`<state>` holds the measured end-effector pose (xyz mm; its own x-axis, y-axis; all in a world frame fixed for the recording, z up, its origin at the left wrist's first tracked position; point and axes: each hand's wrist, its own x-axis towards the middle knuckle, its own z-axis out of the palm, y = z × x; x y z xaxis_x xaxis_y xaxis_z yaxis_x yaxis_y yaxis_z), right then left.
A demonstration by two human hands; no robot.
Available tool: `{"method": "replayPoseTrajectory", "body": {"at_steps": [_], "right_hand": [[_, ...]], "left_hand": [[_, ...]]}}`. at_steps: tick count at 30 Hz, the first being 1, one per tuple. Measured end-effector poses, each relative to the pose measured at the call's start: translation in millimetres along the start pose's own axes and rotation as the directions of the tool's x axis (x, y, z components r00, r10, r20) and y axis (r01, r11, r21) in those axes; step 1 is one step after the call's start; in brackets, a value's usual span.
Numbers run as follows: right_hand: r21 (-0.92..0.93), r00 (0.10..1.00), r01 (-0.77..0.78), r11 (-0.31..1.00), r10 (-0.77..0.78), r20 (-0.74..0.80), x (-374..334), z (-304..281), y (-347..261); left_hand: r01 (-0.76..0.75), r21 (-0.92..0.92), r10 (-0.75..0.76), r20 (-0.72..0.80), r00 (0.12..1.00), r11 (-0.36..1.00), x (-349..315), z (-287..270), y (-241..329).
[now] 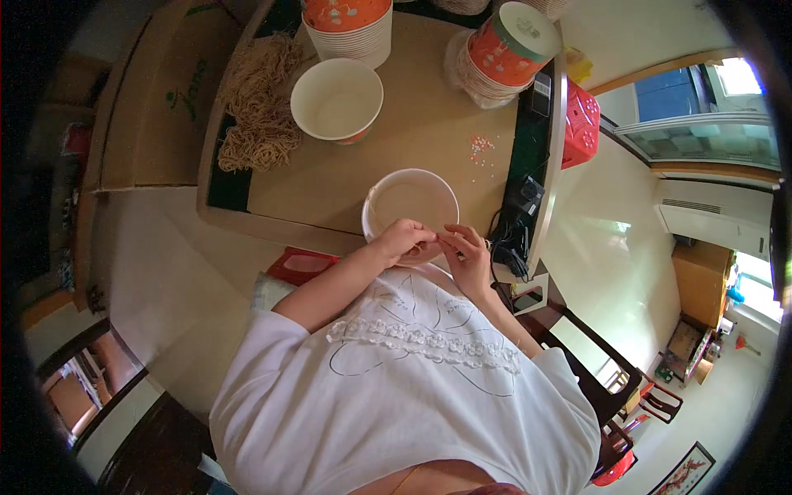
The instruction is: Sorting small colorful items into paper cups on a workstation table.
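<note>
Both of my hands meet above the near rim of a white paper tub (pixel 412 175), which stands at the table's near edge against my shirt. The fingertips of my left hand (pixel 403 241) are pinched together. Right beside them, my right hand (pixel 467 254) is pinched too, its fingertips almost touching the left ones. Whatever lies between the fingers is too small to make out. Farther back and to the left is a second paper tub (pixel 337 95), tilted so its white inside shows. A tangled heap of tan string (pixel 262 107) lies left of that tub.
An orange-and-white stack of tubs (pixel 351 37) rises at the back. Another stack (pixel 505 49), topped by an upturned tub, is back right. Small red and white bits (pixel 481 148) are scattered on the cardboard (pixel 429 124). Black devices with cables (pixel 520 223) and a red basket (pixel 581 124) are at right.
</note>
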<state>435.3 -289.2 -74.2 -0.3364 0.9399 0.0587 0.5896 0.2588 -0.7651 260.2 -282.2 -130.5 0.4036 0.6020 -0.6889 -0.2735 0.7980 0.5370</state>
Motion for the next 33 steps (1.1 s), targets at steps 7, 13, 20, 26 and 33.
{"method": "replayPoseTrajectory", "body": {"at_steps": [7, 13, 20, 26, 33], "right_hand": [[-0.091, 0.994, 0.068, 0.994, -0.075, -0.081, -5.1, 8.5, 3.9], [-0.126, 0.997, 0.065, 0.990, -0.071, -0.038, -4.5, 3.7, -0.1], [0.085, 0.992, -0.123, 0.989, 0.122, 0.021, 3.8, -12.3, -8.0], [0.248, 0.961, -0.276, 0.929, 0.261, 0.092, 0.8, -1.1, 9.1], [0.237, 0.934, -0.355, 0.904, 0.331, 0.135, 5.7, 0.0, 5.2]], "left_hand": [[0.072, -0.310, -0.056, 0.059, 0.997, 0.948, 8.9, -6.8, -14.1], [0.141, -0.341, -0.116, 0.094, 0.989, 0.929, 0.3, -1.2, 0.3], [-0.011, -0.049, 0.012, 0.036, 0.999, 0.999, -4.0, -0.8, -0.8], [-0.190, 0.260, 0.202, -0.021, 0.979, 0.947, -11.6, 6.0, 3.4], [-0.110, 0.038, 0.111, -0.011, 0.994, 0.993, -6.4, 0.2, 4.5]]}}
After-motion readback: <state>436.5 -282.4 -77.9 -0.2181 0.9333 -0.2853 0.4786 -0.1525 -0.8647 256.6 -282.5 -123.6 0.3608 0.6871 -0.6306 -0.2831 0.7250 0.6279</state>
